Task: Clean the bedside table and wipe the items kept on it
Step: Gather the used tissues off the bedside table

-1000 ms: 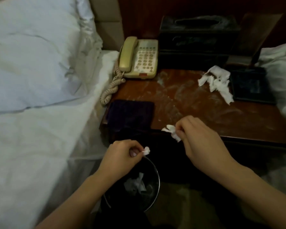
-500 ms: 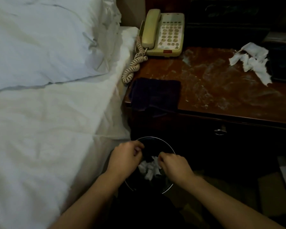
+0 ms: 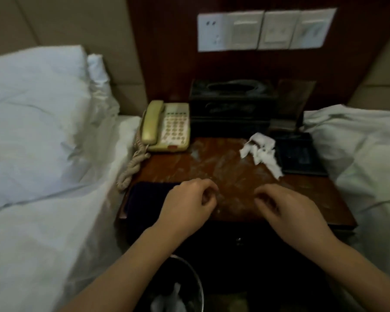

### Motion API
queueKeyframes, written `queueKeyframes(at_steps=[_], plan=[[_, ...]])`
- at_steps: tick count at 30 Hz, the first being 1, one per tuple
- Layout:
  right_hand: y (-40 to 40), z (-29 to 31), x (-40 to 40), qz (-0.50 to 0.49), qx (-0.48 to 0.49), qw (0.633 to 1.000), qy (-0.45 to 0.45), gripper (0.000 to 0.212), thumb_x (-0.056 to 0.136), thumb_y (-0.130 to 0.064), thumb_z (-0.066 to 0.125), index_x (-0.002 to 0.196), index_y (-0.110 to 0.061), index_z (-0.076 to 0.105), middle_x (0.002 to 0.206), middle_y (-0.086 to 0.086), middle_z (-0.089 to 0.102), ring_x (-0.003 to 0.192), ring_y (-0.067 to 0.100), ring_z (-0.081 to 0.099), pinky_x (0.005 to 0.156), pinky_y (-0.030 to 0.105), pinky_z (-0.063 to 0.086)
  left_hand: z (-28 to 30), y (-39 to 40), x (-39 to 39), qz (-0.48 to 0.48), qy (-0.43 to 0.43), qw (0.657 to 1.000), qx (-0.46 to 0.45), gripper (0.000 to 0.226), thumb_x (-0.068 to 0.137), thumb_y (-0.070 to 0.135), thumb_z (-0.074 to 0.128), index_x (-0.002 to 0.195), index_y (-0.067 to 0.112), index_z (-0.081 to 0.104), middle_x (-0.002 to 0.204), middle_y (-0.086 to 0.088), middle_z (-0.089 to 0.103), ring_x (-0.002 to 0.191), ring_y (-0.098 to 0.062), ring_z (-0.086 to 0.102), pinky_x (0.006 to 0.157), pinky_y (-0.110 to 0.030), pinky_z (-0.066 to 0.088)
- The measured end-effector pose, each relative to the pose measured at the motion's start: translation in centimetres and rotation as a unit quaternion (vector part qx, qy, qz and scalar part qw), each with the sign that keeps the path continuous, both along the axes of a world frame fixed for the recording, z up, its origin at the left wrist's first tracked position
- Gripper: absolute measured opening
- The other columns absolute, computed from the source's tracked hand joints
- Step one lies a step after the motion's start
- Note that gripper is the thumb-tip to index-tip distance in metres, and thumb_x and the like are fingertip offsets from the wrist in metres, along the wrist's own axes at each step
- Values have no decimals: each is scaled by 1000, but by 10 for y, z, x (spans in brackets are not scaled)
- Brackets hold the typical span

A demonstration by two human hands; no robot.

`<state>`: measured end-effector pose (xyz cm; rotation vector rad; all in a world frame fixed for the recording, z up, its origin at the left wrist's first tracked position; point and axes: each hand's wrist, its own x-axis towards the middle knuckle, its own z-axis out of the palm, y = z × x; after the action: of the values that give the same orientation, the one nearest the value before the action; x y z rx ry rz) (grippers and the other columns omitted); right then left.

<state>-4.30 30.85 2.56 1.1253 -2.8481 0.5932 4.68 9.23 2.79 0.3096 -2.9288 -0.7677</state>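
Two hands hover above the front part of the table [image 3: 302, 194], whose brown top is smeared with pale streaks. The left hand [image 3: 187, 204] has its fingers loosely curled and holds nothing; the right hand [image 3: 284, 209] is likewise loosely curled and holds nothing. A dark cloth [image 3: 149, 192] lies on the table's front left corner, partly under the left hand. At the table's back left stands a cream telephone [image 3: 167, 127], its coiled cord [image 3: 132, 167] hanging over the table's left edge. A black tissue box [image 3: 232, 97] sits at the back of the table. Crumpled white tissue [image 3: 261, 152] lies toward the table's back right, just beside a dark tray [image 3: 300, 154]. Below the table's front, a bin [image 3: 189, 289] holds white tissue scraps.
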Motion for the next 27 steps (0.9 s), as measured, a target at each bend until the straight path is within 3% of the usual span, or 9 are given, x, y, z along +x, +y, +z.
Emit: queueKeyframes(at_steps=[4,8,12,14,18,23,25,27], plan=[[28,-6,-69,-87,20,996,13,12,95,-36,60,106,-34,64,94,-15,60,82,7,61,66,26,48,-5,28,-82,-17,-1,1000,8,26,101,36,58,126,35,65,113,12,66,100,-10,64,89,-36,57],[23,-19,-111,-101,37,994,15,27,97,-40,55,122,-33,62,111,-12,63,97,9,62,75,24,48,-23,54,-148,22,29,998,43,32,101,41,57,131,32,65,123,5,66,112,-17,63,91,-38,55],[10,-29,-137,-91,36,995,18,34,98,-40,53,131,-33,56,113,-12,61,101,8,60,79,26,51,-44,59,-190,35,42,998,-28,53,100,34,61,150,27,46,153,1,45,142,-21,40,112,-38,41],[5,-34,-144,-78,53,995,27,39,99,-40,50,138,-35,49,115,-11,57,105,9,57,78,25,50,-47,53,-202,19,29,998,-55,51,101,34,61,149,29,48,156,1,42,145,-21,35,116,-39,36],[0,-40,-154,-51,114,991,42,51,102,-43,44,150,-36,30,125,-7,49,113,12,49,77,24,47,-43,41,-209,-20,21,996,-84,27,102,28,60,127,25,69,129,0,63,120,-21,58,95,-35,50],[-2,-42,-157,-34,109,991,62,34,102,-41,44,133,-29,52,123,-6,50,113,12,48,82,23,46,-33,28,-205,13,27,997,-68,18,98,16,60,110,22,73,107,3,72,102,-17,68,87,-34,57],[-2,-43,-158,-34,90,993,66,27,102,-39,46,123,-27,58,117,-8,52,109,10,49,77,19,40,-29,25,-203,28,32,998,-54,11,95,18,63,105,23,67,96,5,70,92,-16,68,81,-35,58],[0,-45,-157,-36,74,994,67,23,101,-38,47,115,-26,61,110,-8,52,103,10,50,73,18,33,-26,24,-201,22,44,997,-55,18,93,20,65,108,26,58,91,7,67,86,-16,66,78,-38,58]])
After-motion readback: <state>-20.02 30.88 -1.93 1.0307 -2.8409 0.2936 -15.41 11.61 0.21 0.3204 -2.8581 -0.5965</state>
